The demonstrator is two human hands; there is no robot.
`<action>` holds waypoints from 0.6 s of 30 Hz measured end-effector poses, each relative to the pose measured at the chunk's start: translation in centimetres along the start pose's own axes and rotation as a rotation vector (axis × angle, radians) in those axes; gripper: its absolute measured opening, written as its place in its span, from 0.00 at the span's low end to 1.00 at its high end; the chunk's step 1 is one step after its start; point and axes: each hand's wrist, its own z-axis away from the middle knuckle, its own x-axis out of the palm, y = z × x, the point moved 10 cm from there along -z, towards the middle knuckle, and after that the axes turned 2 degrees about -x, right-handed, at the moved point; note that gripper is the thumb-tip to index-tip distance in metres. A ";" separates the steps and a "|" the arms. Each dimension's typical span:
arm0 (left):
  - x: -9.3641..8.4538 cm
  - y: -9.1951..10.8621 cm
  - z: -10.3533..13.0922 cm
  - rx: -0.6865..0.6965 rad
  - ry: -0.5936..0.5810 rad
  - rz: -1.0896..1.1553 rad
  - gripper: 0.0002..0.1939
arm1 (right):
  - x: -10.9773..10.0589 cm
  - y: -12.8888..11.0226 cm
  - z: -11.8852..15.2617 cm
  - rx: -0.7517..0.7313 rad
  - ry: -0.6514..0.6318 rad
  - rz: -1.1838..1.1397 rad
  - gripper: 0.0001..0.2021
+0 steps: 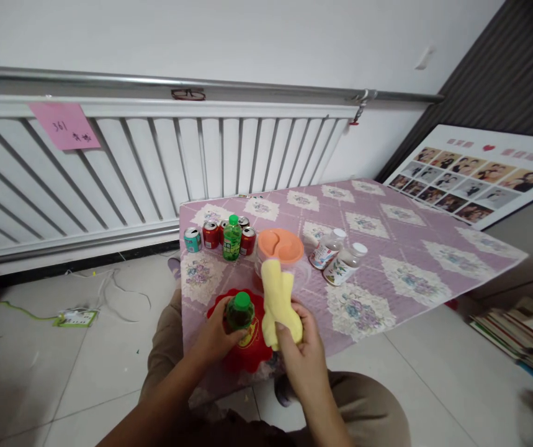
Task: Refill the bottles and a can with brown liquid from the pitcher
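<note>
My left hand (219, 332) is wrapped round a green-capped plastic bottle (241, 313), held upright over a red scalloped mat (247, 359) with a yellow design. In my right hand (304, 344) is a folded yellow cloth (277, 304), gripped between thumb and fingers just right of the bottle. Behind the cloth stands a clear tub with an orange divided top (281, 245), partly hidden by it. A second green-capped bottle (232, 239) stands farther back, in front of several red cans (211, 235) and a teal can (192, 239).
Two clear bottles with white caps (334, 248) (346, 264) lean at the tub's right. A flowered purple cloth (410, 239) covers the table, which meets a white radiator (229, 146). A photo board (471, 177) rests at the right; a power strip (76, 318) and cables lie on the floor.
</note>
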 end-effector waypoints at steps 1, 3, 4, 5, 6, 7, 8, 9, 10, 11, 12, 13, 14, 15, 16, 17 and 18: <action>0.1 0.1 0.0 0.014 -0.012 0.020 0.39 | 1.2 -0.6 0.0 -0.052 -0.032 0.024 0.24; 0.4 0.3 -0.1 0.045 -0.038 0.075 0.38 | 3.4 -1.6 0.2 -0.168 -0.101 0.108 0.27; 0.4 0.4 -0.1 0.055 -0.045 0.097 0.38 | 4.3 -1.8 0.3 -0.224 -0.125 0.157 0.29; 0.4 0.5 -0.1 0.060 -0.046 0.111 0.37 | 5.0 -2.0 0.4 -0.275 -0.137 0.204 0.31; 0.4 0.6 -0.2 0.060 -0.042 0.114 0.37 | 5.4 -2.0 0.5 -0.317 -0.140 0.242 0.32; 0.4 0.6 -0.2 0.057 -0.035 0.110 0.36 | 5.7 -1.8 0.6 -0.346 -0.136 0.271 0.32; 0.3 0.7 -0.3 0.053 -0.028 0.103 0.36 | 5.8 -1.4 0.6 -0.358 -0.128 0.292 0.31; 0.3 0.8 -0.3 0.051 -0.021 0.095 0.35 | 5.7 -0.8 0.7 -0.358 -0.123 0.304 0.31; 0.2 0.9 -0.3 0.051 -0.013 0.086 0.35 | 5.6 0.0 0.7 -0.345 -0.124 0.310 0.31; 0.2 0.9 -0.3 0.053 -0.003 0.075 0.36 | 5.5 0.8 0.7 -0.321 -0.124 0.308 0.30; 0.2 1.0 -0.3 0.054 0.006 0.060 0.36 | 5.2 1.8 0.6 -0.285 -0.123 0.301 0.30; 0.1 1.0 -0.4 0.053 0.015 0.041 0.36 | 4.8 2.8 0.6 -0.236 -0.120 0.286 0.29; 0.1 0.9 -0.4 0.051 0.021 0.023 0.36 | 4.3 3.8 0.6 -0.173 -0.117 0.266 0.29; 0.1 0.8 -0.4 0.048 0.025 0.007 0.37 | 3.8 4.7 0.5 -0.098 -0.120 0.242 0.28; 0.1 0.7 -0.3 0.042 0.026 -0.006 0.37 | 3.3 5.3 0.5 -0.020 -0.122 0.216 0.28; 0.1 0.7 -0.3 0.034 0.030 -0.016 0.37 | 2.7 5.7 0.5 0.052 -0.124 0.188 0.28; 0.1 0.6 -0.3 0.028 0.034 -0.025 0.38 | 2.2 5.6 0.4 0.111 -0.132 0.161 0.28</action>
